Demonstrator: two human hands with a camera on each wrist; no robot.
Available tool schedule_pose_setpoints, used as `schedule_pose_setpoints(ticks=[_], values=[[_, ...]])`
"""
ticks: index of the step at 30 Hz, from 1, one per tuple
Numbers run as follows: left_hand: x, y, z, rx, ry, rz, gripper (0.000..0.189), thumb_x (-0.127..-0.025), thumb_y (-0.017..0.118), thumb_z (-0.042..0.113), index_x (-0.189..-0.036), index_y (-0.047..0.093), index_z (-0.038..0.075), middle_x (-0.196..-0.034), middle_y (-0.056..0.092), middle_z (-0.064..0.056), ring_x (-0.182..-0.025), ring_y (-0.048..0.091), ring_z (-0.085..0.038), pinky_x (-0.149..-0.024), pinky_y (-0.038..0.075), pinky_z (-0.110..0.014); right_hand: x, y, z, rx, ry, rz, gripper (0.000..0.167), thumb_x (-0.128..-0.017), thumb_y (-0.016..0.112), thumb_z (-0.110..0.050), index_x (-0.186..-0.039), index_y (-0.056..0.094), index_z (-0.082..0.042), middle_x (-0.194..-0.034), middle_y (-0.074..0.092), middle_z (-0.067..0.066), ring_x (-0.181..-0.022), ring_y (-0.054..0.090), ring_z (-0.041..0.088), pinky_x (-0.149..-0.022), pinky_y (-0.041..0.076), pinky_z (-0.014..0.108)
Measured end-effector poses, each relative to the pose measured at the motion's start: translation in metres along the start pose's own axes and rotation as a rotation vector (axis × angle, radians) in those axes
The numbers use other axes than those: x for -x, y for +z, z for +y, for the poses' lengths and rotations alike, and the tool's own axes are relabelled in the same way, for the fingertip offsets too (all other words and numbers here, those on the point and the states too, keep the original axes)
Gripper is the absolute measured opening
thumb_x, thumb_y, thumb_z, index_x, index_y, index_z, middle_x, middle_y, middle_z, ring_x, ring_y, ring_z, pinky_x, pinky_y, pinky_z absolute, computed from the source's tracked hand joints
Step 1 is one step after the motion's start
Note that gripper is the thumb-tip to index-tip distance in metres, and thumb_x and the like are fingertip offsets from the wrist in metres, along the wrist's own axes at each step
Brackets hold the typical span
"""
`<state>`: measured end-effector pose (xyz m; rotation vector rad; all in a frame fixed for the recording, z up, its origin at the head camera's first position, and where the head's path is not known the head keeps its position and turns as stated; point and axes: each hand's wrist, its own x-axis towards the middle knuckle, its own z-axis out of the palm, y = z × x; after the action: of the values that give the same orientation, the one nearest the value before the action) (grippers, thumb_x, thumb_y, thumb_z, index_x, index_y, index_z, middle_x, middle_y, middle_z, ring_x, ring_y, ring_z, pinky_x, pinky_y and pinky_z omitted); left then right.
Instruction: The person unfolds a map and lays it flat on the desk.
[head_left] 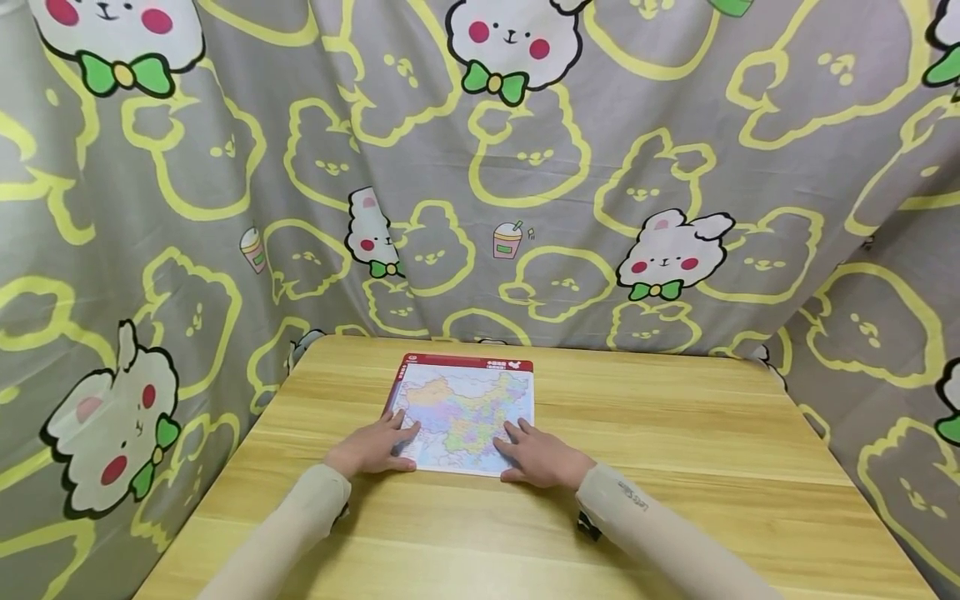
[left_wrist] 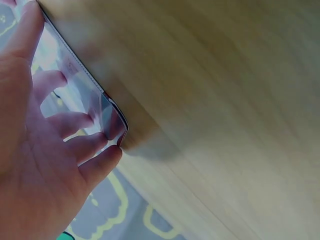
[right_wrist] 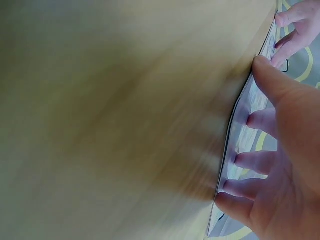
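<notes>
A flat, glossy map board [head_left: 459,408] with a red band along its far edge lies on the wooden table, its coloured map facing up. My left hand [head_left: 377,443] rests on its near left part, fingers spread. On the near right part lies my right hand [head_left: 543,456], also with spread fingers. In the left wrist view, the left fingertips touch the shiny surface [left_wrist: 50,47], and the little finger reaches the board's corner. The right wrist view shows the right thumb [right_wrist: 270,80] at the near edge and the other fingertips on the board.
The light wooden table [head_left: 660,442] extends around the board on all sides. A grey curtain [head_left: 540,150] with rabbits and yellow outlines hangs behind the table and along both sides.
</notes>
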<state>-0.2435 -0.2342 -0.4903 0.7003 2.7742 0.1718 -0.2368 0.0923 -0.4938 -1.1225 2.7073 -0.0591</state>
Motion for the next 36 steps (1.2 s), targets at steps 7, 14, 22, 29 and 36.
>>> schedule_pose_setpoints(ticks=[7,14,22,29,36], values=[[-0.004,-0.003,0.012,-0.005,0.021,-0.007,0.074,-0.087,0.059,0.054,-0.145,0.04,0.013,-0.149,0.025,-0.027,-0.135,0.021,-0.048,-0.103,0.03,-0.055,0.01,0.004,0.009,0.002,0.007,0.017,0.063,-0.094,0.047,-0.053,-0.144,0.042,-0.015,-0.15,0.03,0.018,-0.135,0.027,0.043,-0.104,0.032,0.051],[-0.007,-0.003,0.027,-0.006,0.026,-0.032,0.073,-0.086,0.059,0.053,-0.145,0.04,0.014,-0.15,0.025,-0.025,-0.136,0.021,-0.046,-0.104,0.03,-0.054,0.025,0.008,0.016,-0.008,0.007,0.022,0.063,-0.094,0.048,-0.051,-0.144,0.042,-0.014,-0.15,0.03,0.019,-0.135,0.026,0.044,-0.104,0.032,0.05],[-0.015,-0.003,0.043,-0.029,0.042,-0.036,0.073,-0.086,0.06,0.053,-0.145,0.041,0.014,-0.15,0.026,-0.024,-0.135,0.023,-0.045,-0.103,0.031,-0.054,0.042,0.007,0.025,-0.034,-0.004,0.043,0.061,-0.094,0.051,-0.048,-0.142,0.044,-0.01,-0.148,0.033,0.022,-0.134,0.028,0.045,-0.103,0.033,0.052],[-0.021,-0.003,0.055,-0.069,0.059,-0.046,0.074,-0.086,0.058,0.055,-0.145,0.04,0.016,-0.15,0.026,-0.022,-0.135,0.025,-0.044,-0.103,0.033,-0.052,0.054,0.007,0.035,-0.052,-0.006,0.05,0.062,-0.093,0.053,-0.046,-0.142,0.045,-0.009,-0.147,0.032,0.023,-0.133,0.028,0.048,-0.101,0.035,0.053],[-0.025,-0.003,0.063,-0.112,0.078,-0.034,0.074,-0.086,0.057,0.057,-0.145,0.041,0.017,-0.15,0.029,-0.021,-0.134,0.028,-0.043,-0.102,0.035,-0.05,0.062,0.008,0.043,-0.062,-0.006,0.051,0.063,-0.093,0.054,-0.047,-0.142,0.045,-0.008,-0.147,0.032,0.024,-0.133,0.027,0.048,-0.099,0.036,0.055]])
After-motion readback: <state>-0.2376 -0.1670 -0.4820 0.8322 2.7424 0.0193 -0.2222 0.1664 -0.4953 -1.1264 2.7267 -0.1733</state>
